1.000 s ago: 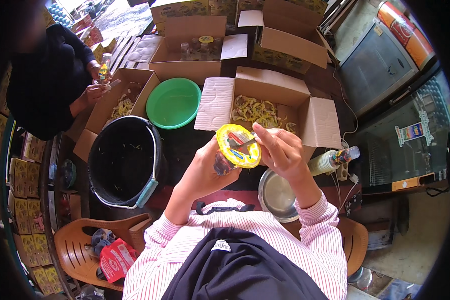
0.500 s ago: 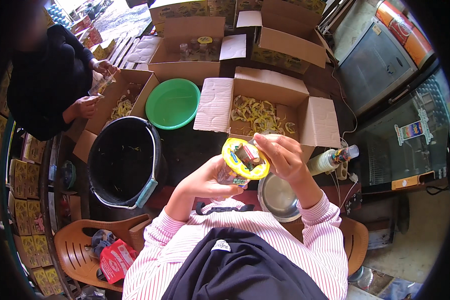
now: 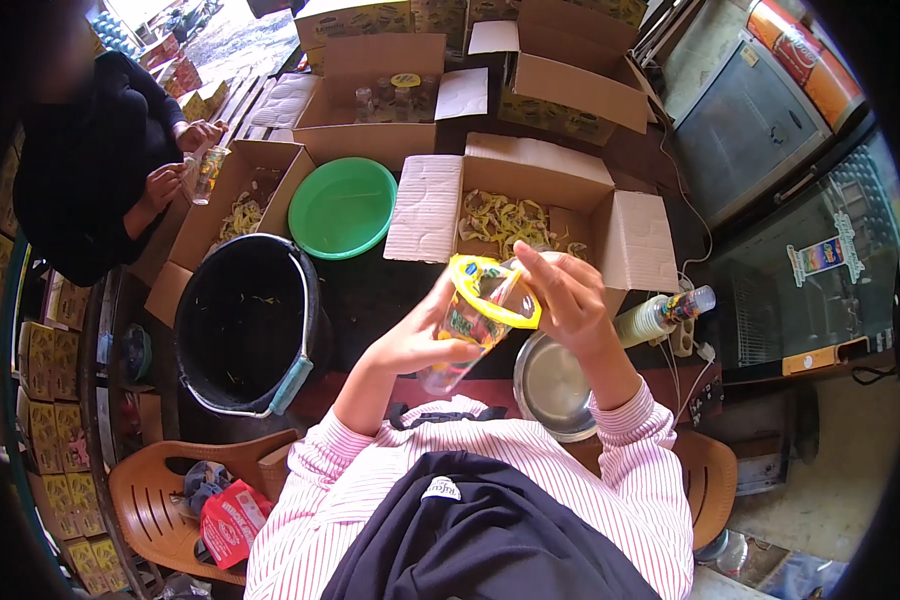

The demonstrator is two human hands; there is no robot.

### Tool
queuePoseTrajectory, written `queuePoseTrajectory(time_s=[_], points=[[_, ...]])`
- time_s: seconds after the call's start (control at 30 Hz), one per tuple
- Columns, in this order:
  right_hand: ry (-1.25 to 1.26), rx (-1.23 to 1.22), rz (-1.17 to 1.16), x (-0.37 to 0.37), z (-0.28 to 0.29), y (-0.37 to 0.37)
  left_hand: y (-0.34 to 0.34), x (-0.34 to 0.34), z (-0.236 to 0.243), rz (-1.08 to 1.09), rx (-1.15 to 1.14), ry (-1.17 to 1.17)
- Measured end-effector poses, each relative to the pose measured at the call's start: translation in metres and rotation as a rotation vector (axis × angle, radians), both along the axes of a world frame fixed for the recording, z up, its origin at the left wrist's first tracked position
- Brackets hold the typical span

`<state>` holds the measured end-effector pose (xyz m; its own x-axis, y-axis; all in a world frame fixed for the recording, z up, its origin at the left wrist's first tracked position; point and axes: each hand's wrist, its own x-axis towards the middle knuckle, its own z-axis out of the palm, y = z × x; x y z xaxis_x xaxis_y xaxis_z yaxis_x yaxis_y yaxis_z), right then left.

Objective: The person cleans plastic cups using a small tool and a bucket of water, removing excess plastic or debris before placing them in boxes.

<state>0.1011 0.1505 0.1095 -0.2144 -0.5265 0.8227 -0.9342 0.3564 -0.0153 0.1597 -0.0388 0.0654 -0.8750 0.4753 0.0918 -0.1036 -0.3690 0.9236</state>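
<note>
My left hand (image 3: pixel 410 340) grips a clear plastic cup (image 3: pixel 460 335) tilted toward me, with a printed label on its side. Over the cup's mouth lies a yellow-rimmed foil lid (image 3: pixel 490 290), half peeled, and my right hand (image 3: pixel 565 295) pinches it at the far edge. Both hands are raised above the dark table, just in front of an open cardboard box (image 3: pixel 530 190) holding several yellow lids or wrappers. A round steel bowl (image 3: pixel 555 385) sits under my right wrist.
A black bucket (image 3: pixel 245 320) stands at my left, a green plastic basin (image 3: pixel 342 208) behind it. Another person in black (image 3: pixel 90 170) holds a cup over a second open box (image 3: pixel 245 200). More boxes stand at the back, a bottle (image 3: pixel 660 312) lies right, a brown chair (image 3: pixel 160 500) is lower left.
The cup has tipped and sunk toward me, and the yellow lid, flat on top a second ago, is now lifted and bent by my right hand.
</note>
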Motion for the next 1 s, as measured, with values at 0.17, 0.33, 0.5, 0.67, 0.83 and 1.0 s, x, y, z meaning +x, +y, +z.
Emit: queuePoseTrajectory(time_s=[0.17, 0.33, 0.5, 0.67, 0.83, 1.0], points=[[0.025, 0.003, -0.067, -0.006, 0.001, 0.005, 0.015, -0.001, 0.024, 0.488, -0.479, 0.477], [0.042, 0.024, -0.095, -0.005, 0.001, 0.002, 0.021, 0.003, 0.024, 0.653, -0.574, 0.512], [0.022, 0.022, -0.023, -0.006, 0.005, 0.002, 0.011, 0.002, 0.027, 0.51, -0.569, 0.472], [0.006, 0.062, -0.001, -0.006, 0.003, 0.008, 0.013, 0.0, 0.024, 0.37, -0.485, 0.481], [-0.004, 0.074, 0.012, -0.001, 0.003, 0.009, 0.008, -0.002, 0.02, 0.25, -0.429, 0.445], [-0.003, 0.133, -0.041, 0.003, 0.013, 0.015, 0.013, 0.0, 0.028, 0.394, -0.465, 0.486]])
